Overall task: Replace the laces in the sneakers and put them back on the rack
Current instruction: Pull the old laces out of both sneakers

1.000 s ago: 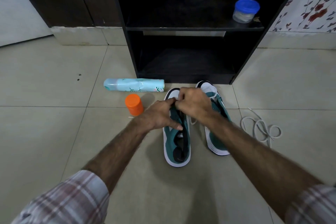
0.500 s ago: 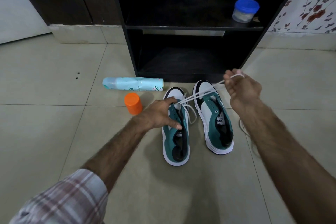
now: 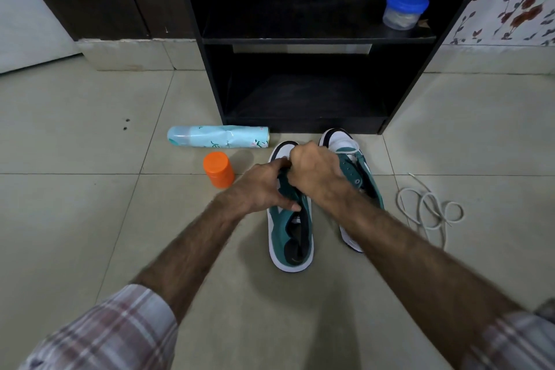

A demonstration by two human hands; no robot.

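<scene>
Half a second ago the right hand (image 3: 315, 171) was raised out to the right, near the rack's lower corner, drawing a white lace taut from the left sneaker (image 3: 290, 219). Now it has come back down over that sneaker's front eyelets, knuckles touching the left hand (image 3: 261, 189). The stretched lace is gone from sight; it is probably hidden under the fingers, though the view does not show it. The right forearm again crosses the right sneaker (image 3: 357, 177), covering its heel, which lay open to view before. The loose lace (image 3: 426, 207) on the tiles, then mostly hidden behind that arm, shows its loops in full, as it did 1 second ago.
</scene>
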